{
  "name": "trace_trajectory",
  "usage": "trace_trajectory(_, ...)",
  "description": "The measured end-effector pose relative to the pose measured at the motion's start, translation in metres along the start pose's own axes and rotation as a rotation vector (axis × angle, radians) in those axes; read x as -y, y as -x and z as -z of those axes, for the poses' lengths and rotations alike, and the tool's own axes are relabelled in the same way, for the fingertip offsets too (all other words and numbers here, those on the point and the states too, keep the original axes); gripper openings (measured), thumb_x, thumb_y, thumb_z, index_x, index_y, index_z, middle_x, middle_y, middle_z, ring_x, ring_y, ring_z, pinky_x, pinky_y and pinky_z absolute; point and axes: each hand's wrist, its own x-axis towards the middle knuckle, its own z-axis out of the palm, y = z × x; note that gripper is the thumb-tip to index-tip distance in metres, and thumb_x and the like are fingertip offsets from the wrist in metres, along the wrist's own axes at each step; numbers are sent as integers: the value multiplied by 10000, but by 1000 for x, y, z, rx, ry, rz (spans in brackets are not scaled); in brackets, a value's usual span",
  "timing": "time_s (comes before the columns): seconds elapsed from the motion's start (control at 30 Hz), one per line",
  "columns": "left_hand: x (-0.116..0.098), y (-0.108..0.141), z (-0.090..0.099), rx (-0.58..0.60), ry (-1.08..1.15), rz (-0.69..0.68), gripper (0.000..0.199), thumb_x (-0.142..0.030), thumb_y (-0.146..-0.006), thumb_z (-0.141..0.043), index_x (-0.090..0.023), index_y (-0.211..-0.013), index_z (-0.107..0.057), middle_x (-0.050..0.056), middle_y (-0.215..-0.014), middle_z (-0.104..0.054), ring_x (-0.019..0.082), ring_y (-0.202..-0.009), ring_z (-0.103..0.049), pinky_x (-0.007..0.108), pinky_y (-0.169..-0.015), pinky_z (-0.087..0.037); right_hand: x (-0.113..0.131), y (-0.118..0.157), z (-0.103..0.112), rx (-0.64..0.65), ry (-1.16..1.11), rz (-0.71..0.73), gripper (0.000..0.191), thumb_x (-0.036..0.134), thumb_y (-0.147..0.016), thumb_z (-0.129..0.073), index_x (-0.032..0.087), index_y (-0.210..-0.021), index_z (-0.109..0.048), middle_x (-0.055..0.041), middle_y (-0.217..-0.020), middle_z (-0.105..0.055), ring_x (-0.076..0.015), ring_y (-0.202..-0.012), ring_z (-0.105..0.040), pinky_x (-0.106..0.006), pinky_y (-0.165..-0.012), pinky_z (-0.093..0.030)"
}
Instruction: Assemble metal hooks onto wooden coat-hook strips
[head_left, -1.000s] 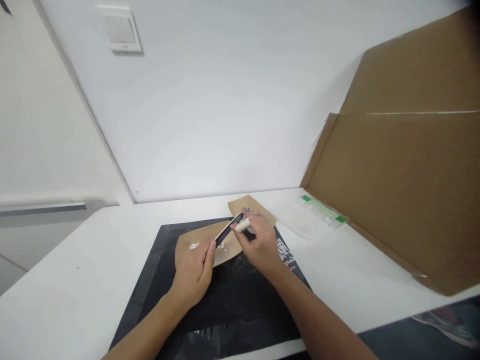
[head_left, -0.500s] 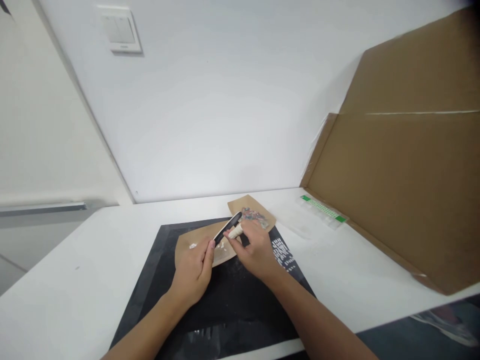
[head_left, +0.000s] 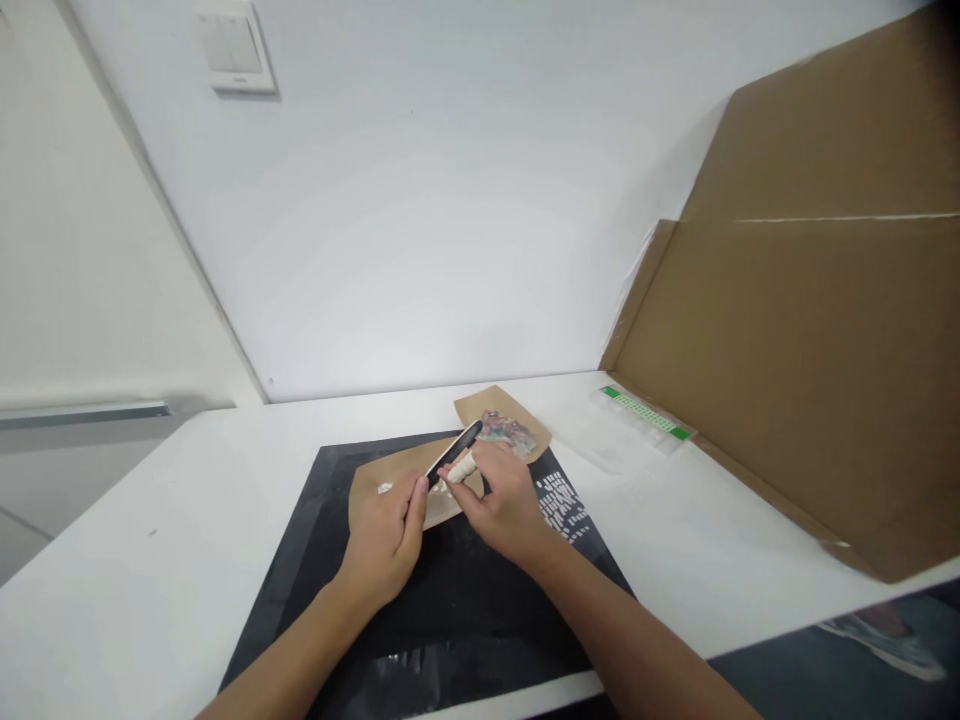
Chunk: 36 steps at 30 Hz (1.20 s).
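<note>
My left hand (head_left: 386,540) is closed on the lower end of a slim black strip with a white edge (head_left: 456,450), which tilts up to the right. Close against the strip, my right hand (head_left: 506,500) pinches thumb and index finger together. A cream wrap (head_left: 463,468) covers that index finger; anything between the fingertips is too small to make out. Beneath both hands lies a brown paper sheet (head_left: 405,465) with small white bits (head_left: 385,488) on it. Behind the strip's tip, another brown sheet (head_left: 474,408) bears a pile of colourful, shiny small pieces (head_left: 506,432).
A black mat (head_left: 465,640) lies on the white table (head_left: 150,580), with rows of small white pieces (head_left: 559,505) at its right. Farther right are a clear plastic piece (head_left: 589,440) and a green-and-white strip (head_left: 645,413). Open cardboard (head_left: 787,380) stands along the right side.
My right hand has shifted slightly left and down along the black strip. The left hand keeps its hold, and the whole view has moved a little.
</note>
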Motion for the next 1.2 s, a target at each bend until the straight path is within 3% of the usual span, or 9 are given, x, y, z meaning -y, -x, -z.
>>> trace_trajectory(0.33,-6,1,1,-6,-30,-24,387,-375,-1097,-340,-214,-872,-610,39,-801,-698,210,-735,-681,304,-672,-474,-16,-8,11,-156,44,-137,177,231,-977,-685,245,-819,-608,-39,-815,-697,-244,-840,-662,-400,-851,-501)
trace_trajectory(0.57,-1,1,2,-22,-15,-23,363,-369,-1095,-364,-196,-1046,-679,38,-824,-722,205,-727,-687,300,-682,-479,-1,-3,2,-39,25,12,207,212,-977,-664,239,-794,-571,-4,-734,-618,-202,-723,-596,-348,-738,-470)
trace_trajectory(0.8,-4,2,2,22,13,-17,343,-402,-1094,-399,-215,-1144,-682,32,-896,-744,212,-816,-708,304,-743,-493,-14,-8,11,-165,60,-63,183,218,-986,-668,241,-822,-592,-40,-811,-669,-245,-848,-660,-394,-857,-493)
trace_trajectory(1.03,1,-1,1,9,4,6,367,-404,-1104,-359,-211,-1012,-657,35,-846,-725,209,-760,-693,314,-701,-476,-3,-1,0,-18,1,-12,204,214,-964,-688,240,-804,-565,-3,-759,-634,-203,-749,-616,-344,-748,-469)
trace_trajectory(1.2,-1,0,0,19,27,31,394,-417,-1108,-328,-221,-884,-587,25,-786,-686,204,-714,-669,309,-662,-456,-9,-5,5,-127,37,-65,219,209,-976,-666,250,-790,-559,-25,-788,-659,-232,-814,-647,-388,-828,-494)
